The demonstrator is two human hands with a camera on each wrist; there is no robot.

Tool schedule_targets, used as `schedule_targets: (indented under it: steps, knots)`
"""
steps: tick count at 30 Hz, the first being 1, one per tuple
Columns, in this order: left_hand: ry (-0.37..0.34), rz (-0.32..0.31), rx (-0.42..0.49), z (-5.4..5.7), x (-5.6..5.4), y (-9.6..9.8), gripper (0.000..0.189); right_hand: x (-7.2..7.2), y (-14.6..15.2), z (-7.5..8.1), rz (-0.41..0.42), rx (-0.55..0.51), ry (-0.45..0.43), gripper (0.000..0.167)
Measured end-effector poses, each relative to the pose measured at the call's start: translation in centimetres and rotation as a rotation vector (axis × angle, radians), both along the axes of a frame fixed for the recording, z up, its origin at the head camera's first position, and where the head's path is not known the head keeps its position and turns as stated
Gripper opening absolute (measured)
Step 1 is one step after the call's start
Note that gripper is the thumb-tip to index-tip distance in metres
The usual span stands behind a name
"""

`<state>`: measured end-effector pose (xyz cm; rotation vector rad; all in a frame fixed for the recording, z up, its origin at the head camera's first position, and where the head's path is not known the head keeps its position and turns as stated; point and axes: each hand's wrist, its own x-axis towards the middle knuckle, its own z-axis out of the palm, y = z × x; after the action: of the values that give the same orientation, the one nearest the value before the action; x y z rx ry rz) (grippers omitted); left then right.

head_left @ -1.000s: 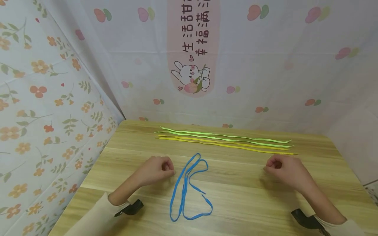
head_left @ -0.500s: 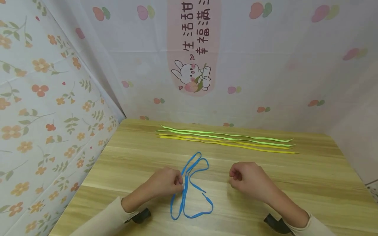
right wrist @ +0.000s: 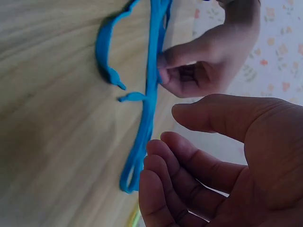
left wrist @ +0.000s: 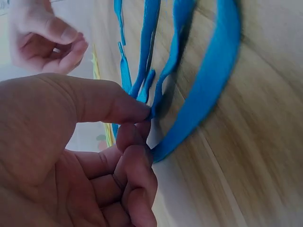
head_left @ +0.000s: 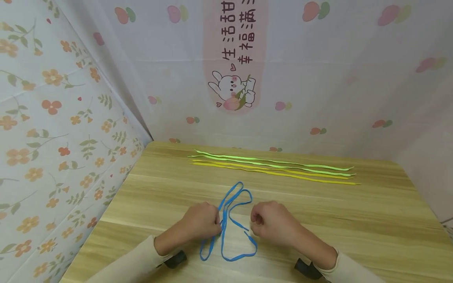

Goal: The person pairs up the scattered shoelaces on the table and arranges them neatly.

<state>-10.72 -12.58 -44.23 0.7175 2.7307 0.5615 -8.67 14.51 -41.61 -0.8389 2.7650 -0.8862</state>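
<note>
A blue flat shoelace (head_left: 240,257) lies in long loops at the middle of the table; I cannot tell whether it is one lace or two. My left hand (head_left: 202,221) pinches the lace's left strands between thumb and forefinger, which shows close up in the left wrist view, where the blue shoelace (left wrist: 208,90) bends past the fingertips. My right hand (head_left: 274,222) hovers just right of two lace tips. In the right wrist view its thumb and loosely bent fingers (right wrist: 189,156) stand apart with nothing between them.
Two light green laces (head_left: 258,160) and two yellow laces (head_left: 265,172) lie stretched side by side along the back of the wooden table (head_left: 371,220). Patterned cloth (head_left: 170,78) hangs behind the table and at its left.
My right hand has come leftward from the right side to the blue lace. The left hand has moved right onto the lace and grips it; the left loop's lower end has shifted slightly left.
</note>
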Motion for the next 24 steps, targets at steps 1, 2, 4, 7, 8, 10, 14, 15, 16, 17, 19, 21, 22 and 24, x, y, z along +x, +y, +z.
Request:
schedule_targets:
  steps: [1, 2, 4, 7, 8, 10, 14, 15, 16, 17, 19, 21, 22, 24]
  knots:
    - [-0.008, 0.009, 0.001, 0.1, 0.0, -0.1, 0.027, 0.1, -0.1, -0.1, 0.0, -0.003, -0.001, 0.017]
    - [-0.016, 0.019, 0.0, 0.1, -0.1, -0.3, 0.026, 0.1, -0.1, -0.2, 0.001, -0.006, 0.0, 0.017]
    - [-0.03, 0.045, 0.003, 0.1, -0.3, -0.7, 0.024, 0.1, -0.3, -0.4, 0.01, -0.019, 0.011, 0.017]
    - [-0.038, 0.081, 0.016, 0.2, -0.5, -1.4, 0.023, 0.1, -0.9, -0.6, 0.031, -0.034, 0.04, 0.017]
    - [-0.038, 0.089, 0.023, 0.3, -0.6, -1.6, 0.023, 0.0, -1.2, -0.7, 0.04, -0.033, 0.053, 0.016]
    - [-0.04, 0.103, 0.04, 0.4, -0.7, -1.9, 0.024, -0.1, -2.0, -0.8, 0.062, -0.029, 0.078, 0.013]
    - [-0.042, 0.13, 0.055, 0.2, -0.9, -2.5, 0.023, -0.2, -4.1, -1.0, 0.095, 0.04, 0.127, 0.01]
    - [-0.039, 0.137, 0.053, 0.0, -1.0, -2.7, 0.023, -0.2, -4.6, -1.1, 0.106, 0.061, 0.141, 0.011]
    - [-0.035, 0.142, 0.052, -0.1, -1.1, -2.8, 0.023, -0.2, -5.1, -1.2, 0.114, 0.088, 0.147, 0.012]
    - [-0.03, 0.146, 0.053, -0.2, -1.1, -2.9, 0.022, -0.1, -5.6, -1.3, 0.121, 0.109, 0.156, 0.014]
    - [-0.008, 0.146, 0.055, -0.4, -1.2, -3.2, 0.022, 0.0, -6.5, -1.5, 0.14, 0.145, 0.175, 0.015]
    - [0.008, 0.144, 0.068, -0.4, -1.2, -3.3, 0.021, 0.1, -7.2, -1.7, 0.158, 0.159, 0.181, 0.016]
    - [0.017, 0.142, 0.075, -0.4, -1.2, -3.4, 0.02, 0.1, -7.4, -1.8, 0.165, 0.166, 0.186, 0.016]
    - [0.03, 0.142, 0.079, -0.4, -1.1, -3.5, 0.019, 0.1, -7.9, -2.1, 0.179, 0.177, 0.204, 0.015]
